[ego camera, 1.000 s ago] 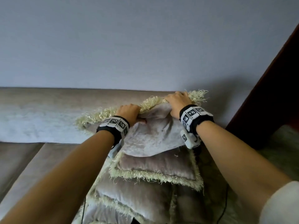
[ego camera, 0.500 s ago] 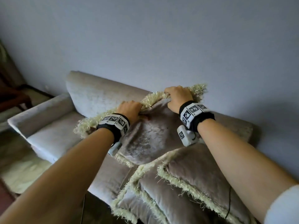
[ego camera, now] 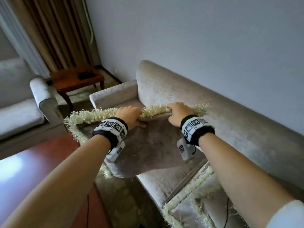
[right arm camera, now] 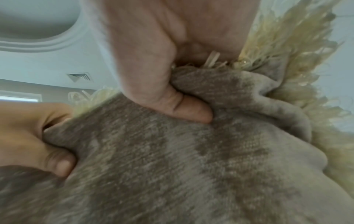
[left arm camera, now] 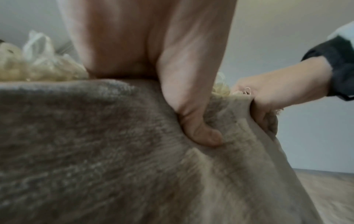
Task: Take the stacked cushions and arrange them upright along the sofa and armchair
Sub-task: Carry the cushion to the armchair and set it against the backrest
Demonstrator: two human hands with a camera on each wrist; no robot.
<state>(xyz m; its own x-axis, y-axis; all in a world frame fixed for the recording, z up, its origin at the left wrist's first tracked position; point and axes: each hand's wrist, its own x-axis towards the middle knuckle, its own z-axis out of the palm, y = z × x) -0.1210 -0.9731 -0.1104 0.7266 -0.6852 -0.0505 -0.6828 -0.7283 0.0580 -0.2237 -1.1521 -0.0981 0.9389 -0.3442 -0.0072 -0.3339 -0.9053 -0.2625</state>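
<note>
Both hands pinch top edge of cushion [ego camera: 148,145] — left hand [ego camera: 130,118], right hand [ego camera: 178,115], thumbs in front. Cushion hangs in air over sofa [ego camera: 222,129] seat, near armrest. Lower bottom edge onto seat, lean back against backrest — upright. Velvety grey-brown cloth, shaggy cream fringe, soft square. Stack [ego camera: 205,203] on sofa, nearer end.

sofa [ego camera: 230,129] runs along the wall, cushion stack [ego camera: 202,203] on its seat, armchair [ego camera: 19,102] off left, side table [ego camera: 77,79] between them
</note>
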